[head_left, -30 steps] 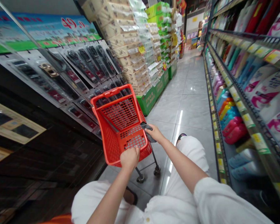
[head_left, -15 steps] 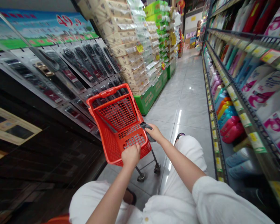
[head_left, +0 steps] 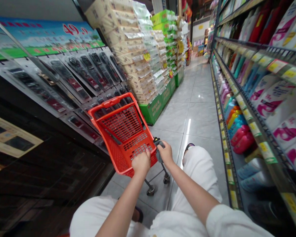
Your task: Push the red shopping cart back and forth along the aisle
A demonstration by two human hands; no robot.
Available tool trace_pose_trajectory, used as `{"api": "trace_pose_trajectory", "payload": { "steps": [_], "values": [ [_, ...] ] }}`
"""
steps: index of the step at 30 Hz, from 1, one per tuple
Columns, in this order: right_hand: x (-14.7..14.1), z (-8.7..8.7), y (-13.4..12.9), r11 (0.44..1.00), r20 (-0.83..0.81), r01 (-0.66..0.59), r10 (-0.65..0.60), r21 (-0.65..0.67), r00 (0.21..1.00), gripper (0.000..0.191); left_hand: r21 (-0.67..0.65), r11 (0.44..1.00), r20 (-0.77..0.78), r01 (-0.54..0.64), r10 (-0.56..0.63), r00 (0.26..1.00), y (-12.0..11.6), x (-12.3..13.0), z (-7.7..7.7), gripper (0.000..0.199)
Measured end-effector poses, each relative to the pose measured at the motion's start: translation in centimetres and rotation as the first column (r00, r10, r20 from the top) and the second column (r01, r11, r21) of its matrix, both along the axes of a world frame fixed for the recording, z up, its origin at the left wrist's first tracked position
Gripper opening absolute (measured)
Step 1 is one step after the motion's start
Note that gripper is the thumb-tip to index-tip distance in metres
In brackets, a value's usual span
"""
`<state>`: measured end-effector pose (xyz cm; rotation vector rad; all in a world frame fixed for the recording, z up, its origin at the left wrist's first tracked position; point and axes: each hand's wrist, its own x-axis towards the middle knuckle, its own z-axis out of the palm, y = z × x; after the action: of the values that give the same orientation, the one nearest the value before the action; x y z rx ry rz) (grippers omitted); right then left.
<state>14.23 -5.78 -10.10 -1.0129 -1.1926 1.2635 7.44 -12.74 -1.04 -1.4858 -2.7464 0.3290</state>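
A red shopping cart point(head_left: 113, 148) with a grid basket stands tilted in view in front of me. My left hand point(head_left: 141, 162) is closed on the near rim of its basket. A grey cloth point(head_left: 160, 152) is pinched in my right hand point(head_left: 165, 153), close against the right side of the basket rim. Part of the cloth is hidden by my fingers. Two cart wheels point(head_left: 150, 190) show on the floor below the basket.
Shelves of bottles point(head_left: 241, 138) line the right side. Packaged goods hang on a rack point(head_left: 88, 72) at the left. Beyond it rise stacked boxes point(head_left: 138, 72) on green bases point(head_left: 153, 108). The tiled floor point(head_left: 199, 115) runs down the aisle between my knees and the far end.
My right hand and the cloth have shifted slightly down along the cart's side, and the cloth looks more bunched. My left hand stays on the rim. The view has shifted a little.
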Motion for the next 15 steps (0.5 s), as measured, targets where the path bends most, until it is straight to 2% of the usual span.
{"api": "trace_pose_trajectory", "payload": {
  "steps": [3,5,7,9,11,13,15],
  "values": [
    [0.2,-0.7,-1.6,0.997,0.04,0.064,-0.065,0.032,0.997,0.031,0.035,0.999,-0.012,-0.001,0.002,1.0,0.4,0.4,0.0,0.057],
    [0.9,-1.8,-3.0,0.998,0.039,0.02,-0.023,0.067,0.999,0.029,0.017,1.0,0.031,-0.002,0.001,1.0,0.3,0.0,0.2,0.059],
    [1.7,-2.7,-3.6,1.0,0.001,-0.008,0.007,0.027,1.0,0.026,0.0,0.998,0.133,0.059,-0.058,0.989,-0.1,-1.0,0.5,0.061],
    [2.3,-3.2,-3.0,0.993,-0.056,0.068,-0.074,-0.1,0.996,0.028,0.036,0.979,0.273,0.2,-0.202,0.941,-0.9,-2.7,1.1,0.058],
    [2.2,-3.2,-1.6,0.97,-0.099,0.133,-0.155,-0.202,0.983,0.034,0.117,0.92,0.348,0.373,-0.39,0.853,-1.9,-4.6,1.6,0.05],
    [1.5,-3.2,-0.4,0.981,-0.147,0.076,-0.103,-0.177,0.984,0.039,0.094,0.908,0.264,0.408,-0.418,0.869,-2.7,-6.3,2.0,0.049],
    [0.5,-3.8,0.2,0.995,-0.166,-0.013,-0.004,-0.101,0.986,0.039,-0.011,0.901,0.254,0.433,-0.417,0.873,-3.3,-7.4,2.2,0.05]
  ]
}}
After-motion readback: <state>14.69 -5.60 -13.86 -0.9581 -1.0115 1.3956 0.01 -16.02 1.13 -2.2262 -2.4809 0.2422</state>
